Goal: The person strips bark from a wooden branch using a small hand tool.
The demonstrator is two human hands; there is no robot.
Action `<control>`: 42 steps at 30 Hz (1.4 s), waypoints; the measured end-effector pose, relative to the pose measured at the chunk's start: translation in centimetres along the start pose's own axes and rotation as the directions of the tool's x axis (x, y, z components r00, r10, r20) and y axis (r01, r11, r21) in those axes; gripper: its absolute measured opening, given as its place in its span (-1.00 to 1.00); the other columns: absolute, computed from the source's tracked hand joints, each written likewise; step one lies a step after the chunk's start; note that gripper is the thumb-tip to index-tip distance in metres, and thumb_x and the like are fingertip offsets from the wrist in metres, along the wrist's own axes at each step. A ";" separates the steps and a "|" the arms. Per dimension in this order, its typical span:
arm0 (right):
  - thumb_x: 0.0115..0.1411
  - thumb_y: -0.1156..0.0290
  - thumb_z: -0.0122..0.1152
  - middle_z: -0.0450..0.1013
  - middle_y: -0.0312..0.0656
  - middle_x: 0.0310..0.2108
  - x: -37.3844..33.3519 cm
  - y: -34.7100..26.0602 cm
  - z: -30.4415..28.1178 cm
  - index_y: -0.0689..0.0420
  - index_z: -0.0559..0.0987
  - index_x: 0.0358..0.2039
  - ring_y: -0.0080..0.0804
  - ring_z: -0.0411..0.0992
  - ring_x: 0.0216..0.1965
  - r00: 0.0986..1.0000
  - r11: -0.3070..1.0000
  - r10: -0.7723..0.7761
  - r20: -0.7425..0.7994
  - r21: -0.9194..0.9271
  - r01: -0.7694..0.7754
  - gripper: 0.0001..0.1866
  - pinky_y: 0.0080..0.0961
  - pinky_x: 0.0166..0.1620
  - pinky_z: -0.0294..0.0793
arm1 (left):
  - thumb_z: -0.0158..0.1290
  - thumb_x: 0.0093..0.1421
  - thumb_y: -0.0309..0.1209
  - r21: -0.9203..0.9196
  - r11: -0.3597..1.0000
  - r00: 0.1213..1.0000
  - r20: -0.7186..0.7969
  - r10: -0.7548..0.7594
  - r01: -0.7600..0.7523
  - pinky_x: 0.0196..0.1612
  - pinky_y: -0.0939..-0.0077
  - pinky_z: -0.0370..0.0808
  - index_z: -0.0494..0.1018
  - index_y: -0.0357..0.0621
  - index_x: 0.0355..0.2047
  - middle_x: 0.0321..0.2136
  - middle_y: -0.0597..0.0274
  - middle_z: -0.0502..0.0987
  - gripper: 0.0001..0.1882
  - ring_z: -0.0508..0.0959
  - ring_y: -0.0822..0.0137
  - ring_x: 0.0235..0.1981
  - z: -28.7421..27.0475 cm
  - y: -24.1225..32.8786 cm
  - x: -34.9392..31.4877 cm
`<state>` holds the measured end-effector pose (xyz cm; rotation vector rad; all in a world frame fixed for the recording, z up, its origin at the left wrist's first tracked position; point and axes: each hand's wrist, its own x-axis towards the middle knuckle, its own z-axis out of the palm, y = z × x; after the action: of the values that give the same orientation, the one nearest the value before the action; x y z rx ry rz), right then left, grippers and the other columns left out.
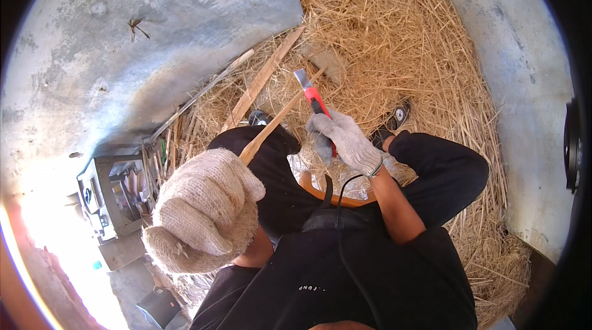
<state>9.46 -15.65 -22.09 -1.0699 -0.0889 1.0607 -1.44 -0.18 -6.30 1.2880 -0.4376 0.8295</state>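
My left hand (206, 210), in a thick off-white knitted glove, is closed round the lower end of a thin pale strip of wood or bamboo (273, 124). The strip slants up and to the right, away from me. In my right hand (346, 139), also gloved, is a red and black utility knife (316, 100) with its broad blade (302, 78) out and pointing away from me. The blade lies close to the far part of the strip; whether the two touch I cannot tell.
Loose straw (407, 40) covers the floor ahead and to the right. A wooden board (262, 80) and thinner sticks lean along the grey wall (154, 34) at left. A wooden shelf (117, 200) with things in it stands beyond my left hand. My legs bend outward over an orange seat (314, 189).
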 end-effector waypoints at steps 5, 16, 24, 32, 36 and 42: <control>0.44 0.03 0.10 0.22 -0.41 -0.64 -0.5 -0.4 -0.6 0.15 0.48 -0.30 -0.60 0.19 -0.67 0.979 0.967 -0.042 -0.200 -0.256 -0.011 -0.60 -0.55 -0.57 0.21 | -0.15 0.43 -0.20 0.019 1.000 1.000 0.022 -0.008 0.008 -0.57 0.40 0.46 0.39 0.07 -0.59 -0.71 0.37 0.33 -0.60 0.36 0.39 -0.68 -0.5 0.2 0.0; 0.46 0.03 -0.01 0.48 0.18 -0.57 1.3 4.0 0.3 0.19 0.59 -0.17 0.21 0.52 -0.48 0.905 0.409 -0.377 -0.198 -0.912 -0.030 -0.55 -0.09 -0.43 0.45 | -0.27 0.45 -0.01 0.002 1.000 0.989 -0.145 0.020 -0.020 -0.67 0.37 0.50 0.42 0.03 -0.72 -0.82 0.37 0.32 -0.38 0.31 0.38 -0.82 -0.1 -0.2 -0.5; 0.46 -0.08 -0.09 0.54 0.23 -0.46 -0.6 3.4 2.0 0.22 0.62 -0.13 0.26 0.56 -0.34 0.931 0.597 -0.364 -0.015 -0.771 0.221 -0.43 0.01 -0.32 0.52 | -0.27 0.44 -0.04 -0.004 1.000 0.992 -0.119 0.026 -0.027 -0.70 0.41 0.46 0.43 0.02 -0.68 -0.80 0.36 0.34 -0.42 0.32 0.39 -0.81 -1.2 0.1 -0.7; 0.44 0.20 0.03 0.52 0.17 -0.42 2.5 4.5 0.2 0.26 0.58 -0.21 0.22 0.54 -0.29 0.884 0.553 -0.449 -0.129 -0.817 0.161 -0.65 -0.13 -0.31 0.52 | -0.32 0.46 -0.09 -0.008 0.998 0.978 -0.203 0.052 -0.055 -0.69 0.41 0.41 0.37 0.05 -0.71 -0.82 0.38 0.26 -0.41 0.23 0.41 -0.82 -1.7 0.0 -0.9; 0.44 0.18 0.02 0.53 0.17 -0.43 0.3 3.7 2.4 0.24 0.59 -0.24 0.21 0.55 -0.33 0.899 0.516 -0.435 -0.040 -0.830 0.213 -0.64 -0.12 -0.34 0.53 | -0.33 0.47 -0.09 -0.027 0.999 0.986 -0.164 0.040 -0.045 -0.70 0.42 0.41 0.36 0.05 -0.72 -0.82 0.37 0.27 -0.40 0.24 0.40 -0.83 -2.0 0.1 -0.9; 0.47 0.05 -0.11 0.54 0.22 -0.41 6.2 5.8 -5.6 0.28 0.59 -0.26 0.21 0.56 -0.35 0.885 0.347 -0.394 -0.249 -0.932 -0.107 -0.49 -0.07 -0.33 0.53 | -0.30 0.45 -0.06 0.010 1.000 0.996 -0.084 0.029 -0.028 -0.74 0.46 0.39 0.39 0.04 -0.73 -0.81 0.37 0.29 -0.39 0.27 0.39 -0.83 -0.7 0.1 -1.1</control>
<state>11.82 -14.43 -31.85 -2.3214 -0.4802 0.4743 -2.33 0.16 -7.16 1.2521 -0.3866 0.9073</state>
